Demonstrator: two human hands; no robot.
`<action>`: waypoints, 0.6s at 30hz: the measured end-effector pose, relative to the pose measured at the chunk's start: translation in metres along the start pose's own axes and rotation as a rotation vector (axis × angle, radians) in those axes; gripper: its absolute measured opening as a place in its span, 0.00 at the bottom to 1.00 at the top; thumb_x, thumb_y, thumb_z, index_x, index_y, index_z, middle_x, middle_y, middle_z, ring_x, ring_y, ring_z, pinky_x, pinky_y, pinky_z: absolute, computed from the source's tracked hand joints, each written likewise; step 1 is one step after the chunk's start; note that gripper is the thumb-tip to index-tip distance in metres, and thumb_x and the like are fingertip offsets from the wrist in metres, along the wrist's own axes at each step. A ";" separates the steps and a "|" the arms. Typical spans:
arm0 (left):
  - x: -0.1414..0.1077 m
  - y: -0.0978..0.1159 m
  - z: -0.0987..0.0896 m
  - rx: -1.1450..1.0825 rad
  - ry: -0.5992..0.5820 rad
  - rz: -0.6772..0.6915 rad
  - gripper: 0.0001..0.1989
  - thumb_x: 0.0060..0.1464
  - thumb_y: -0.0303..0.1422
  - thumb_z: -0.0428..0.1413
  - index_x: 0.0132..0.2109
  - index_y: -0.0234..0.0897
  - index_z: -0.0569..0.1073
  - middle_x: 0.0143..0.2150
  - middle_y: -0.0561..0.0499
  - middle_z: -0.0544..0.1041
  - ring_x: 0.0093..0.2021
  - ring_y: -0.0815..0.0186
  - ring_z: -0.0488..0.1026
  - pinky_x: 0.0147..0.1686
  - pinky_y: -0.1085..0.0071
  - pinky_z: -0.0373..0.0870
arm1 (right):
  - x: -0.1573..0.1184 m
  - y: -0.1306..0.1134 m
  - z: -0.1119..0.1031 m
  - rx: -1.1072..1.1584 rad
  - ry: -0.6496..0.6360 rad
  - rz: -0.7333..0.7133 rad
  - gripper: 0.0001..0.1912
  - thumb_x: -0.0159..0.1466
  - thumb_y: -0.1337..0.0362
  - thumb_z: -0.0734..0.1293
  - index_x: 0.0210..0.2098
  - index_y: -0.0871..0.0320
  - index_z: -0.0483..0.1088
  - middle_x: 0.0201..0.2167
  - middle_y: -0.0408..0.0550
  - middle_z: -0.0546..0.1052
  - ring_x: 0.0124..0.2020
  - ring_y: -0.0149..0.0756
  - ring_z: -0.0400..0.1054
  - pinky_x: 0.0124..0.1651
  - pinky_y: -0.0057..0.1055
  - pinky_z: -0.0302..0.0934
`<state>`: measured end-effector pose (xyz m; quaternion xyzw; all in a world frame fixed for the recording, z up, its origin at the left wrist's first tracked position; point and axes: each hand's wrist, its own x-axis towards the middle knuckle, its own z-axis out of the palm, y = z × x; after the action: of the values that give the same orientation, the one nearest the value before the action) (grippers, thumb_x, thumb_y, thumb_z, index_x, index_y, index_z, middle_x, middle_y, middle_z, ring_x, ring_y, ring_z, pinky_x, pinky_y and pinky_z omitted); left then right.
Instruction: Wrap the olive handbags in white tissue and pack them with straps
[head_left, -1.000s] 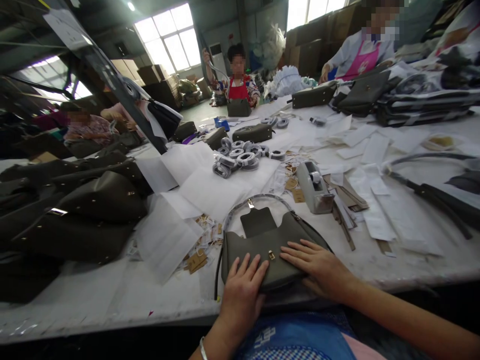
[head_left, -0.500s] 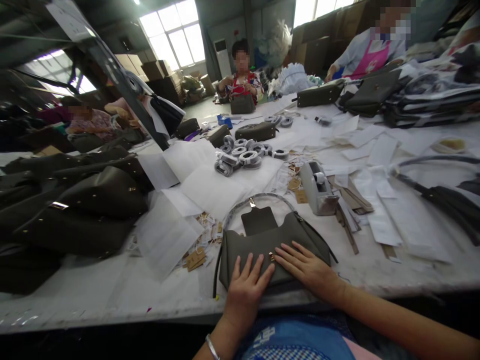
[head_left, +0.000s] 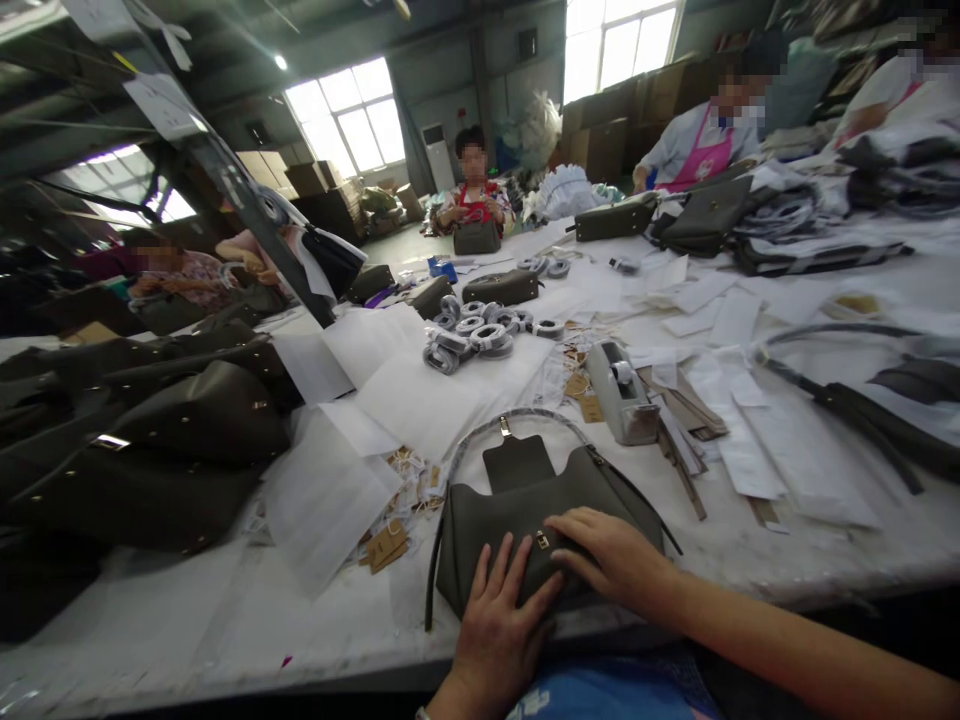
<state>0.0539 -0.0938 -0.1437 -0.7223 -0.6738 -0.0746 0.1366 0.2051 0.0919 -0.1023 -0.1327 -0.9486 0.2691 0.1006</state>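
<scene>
A dark olive handbag [head_left: 480,520] lies on the table in front of me, its flap [head_left: 519,464] laid back toward the far side and its handle arching beyond. My left hand [head_left: 504,610] rests on the bag's front with its fingers spread. Beside the small gold clasp [head_left: 542,540], my right hand [head_left: 619,560] touches the bag, its fingers bent and drawn toward the clasp; whether they pinch anything is hard to see.
Dark bags [head_left: 172,450] are heaped at the left. Brown tags [head_left: 386,545], a tape dispenser [head_left: 621,392], paper strips [head_left: 739,425] and wrapped coils [head_left: 491,338] lie around the bag. A slanted metal post [head_left: 247,200] rises at the left. Several people sit beyond.
The view has tilted up, so the bag appears lower. My right hand's fingers, earlier stretched flat on the bag, are now bent closer together by the clasp. My left hand stays spread on the bag.
</scene>
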 end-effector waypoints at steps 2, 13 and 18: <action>0.001 -0.001 0.000 0.034 0.041 0.007 0.35 0.60 0.38 0.56 0.70 0.58 0.52 0.72 0.47 0.58 0.69 0.50 0.59 0.61 0.51 0.65 | 0.019 -0.008 -0.001 -0.131 -0.049 0.002 0.09 0.67 0.63 0.65 0.43 0.60 0.74 0.40 0.53 0.78 0.42 0.43 0.72 0.45 0.36 0.67; 0.003 0.002 0.038 0.069 0.408 -0.060 0.29 0.58 0.45 0.57 0.65 0.64 0.60 0.59 0.48 0.76 0.60 0.54 0.71 0.54 0.54 0.73 | 0.058 -0.014 0.002 -0.377 -0.312 0.023 0.17 0.66 0.60 0.62 0.30 0.61 0.80 0.28 0.56 0.81 0.29 0.41 0.74 0.31 0.31 0.60; -0.008 0.008 0.052 0.119 0.255 -0.146 0.29 0.58 0.44 0.59 0.64 0.68 0.61 0.60 0.57 0.75 0.58 0.56 0.74 0.51 0.56 0.76 | 0.113 -0.002 -0.039 -0.018 -0.555 0.052 0.22 0.64 0.50 0.64 0.24 0.57 0.79 0.19 0.46 0.78 0.21 0.33 0.70 0.24 0.26 0.56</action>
<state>0.0570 -0.0861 -0.1962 -0.6467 -0.7050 -0.1354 0.2579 0.1078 0.1436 -0.0547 -0.0790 -0.9385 0.2893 -0.1709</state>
